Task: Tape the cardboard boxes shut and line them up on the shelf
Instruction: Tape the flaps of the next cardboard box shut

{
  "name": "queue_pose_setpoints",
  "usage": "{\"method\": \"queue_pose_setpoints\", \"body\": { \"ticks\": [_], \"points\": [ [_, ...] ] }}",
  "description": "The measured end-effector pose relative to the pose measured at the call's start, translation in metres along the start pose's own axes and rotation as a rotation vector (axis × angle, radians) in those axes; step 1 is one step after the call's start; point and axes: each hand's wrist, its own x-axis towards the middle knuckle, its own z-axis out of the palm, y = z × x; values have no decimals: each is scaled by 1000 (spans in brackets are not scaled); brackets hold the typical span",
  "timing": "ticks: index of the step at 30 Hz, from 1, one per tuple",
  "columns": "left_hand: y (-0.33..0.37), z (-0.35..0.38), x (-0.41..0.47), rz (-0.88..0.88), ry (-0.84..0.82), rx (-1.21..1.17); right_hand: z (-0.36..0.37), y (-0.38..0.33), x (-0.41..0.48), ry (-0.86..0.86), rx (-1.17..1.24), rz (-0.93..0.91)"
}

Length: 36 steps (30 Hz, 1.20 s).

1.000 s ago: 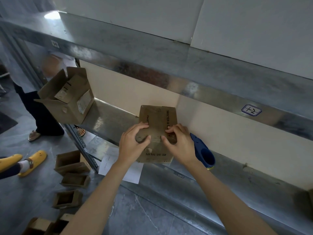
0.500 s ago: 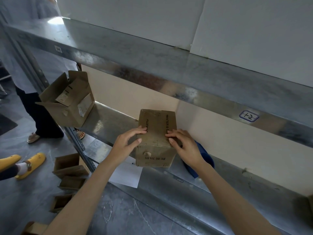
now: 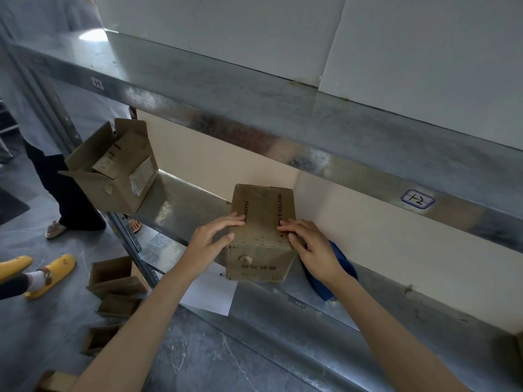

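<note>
A small brown cardboard box (image 3: 261,236) with its top flaps folded down stands on the metal shelf (image 3: 181,205), near the front edge. My left hand (image 3: 212,241) lies flat on the box's top left edge, fingers spread. My right hand (image 3: 311,250) presses its fingertips on the top right edge. Both hands hold the box between them. A blue tape dispenser (image 3: 336,273) lies on the shelf just right of the box, partly hidden by my right wrist. A second box (image 3: 113,171), flaps open and tilted, hangs over the shelf's left end.
An upper metal shelf beam (image 3: 254,114) runs overhead. A white sheet of paper (image 3: 209,292) hangs off the shelf edge. Several open boxes (image 3: 113,287) lie on the grey floor. One person stands at the left (image 3: 68,199); another's foot in a yellow clog (image 3: 51,273) is nearby.
The box went from being lifted and tipped in both hands to standing on the shelf. My hands slid from gripping its near side to resting on top.
</note>
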Motion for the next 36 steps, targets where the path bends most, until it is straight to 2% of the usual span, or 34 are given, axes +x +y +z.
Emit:
{"method": "queue_pose_setpoints", "body": {
  "ticks": [15, 23, 28, 32, 36],
  "points": [
    [2, 3, 0, -7, 14, -39, -5, 0, -5, -82, -72, -21],
    [2, 2, 1, -5, 10, -20, 1, 0, -6, -35, -96, -51],
    [0, 2, 0, -3, 4, -19, 3, -5, -7, -10, -42, -6],
    [5, -3, 0, -20, -34, -64, -11, -6, -4, -130, 19, 46],
    [5, -6, 2, -28, -52, -10, -20, -5, -1, -226, -15, 47]
  ]
}}
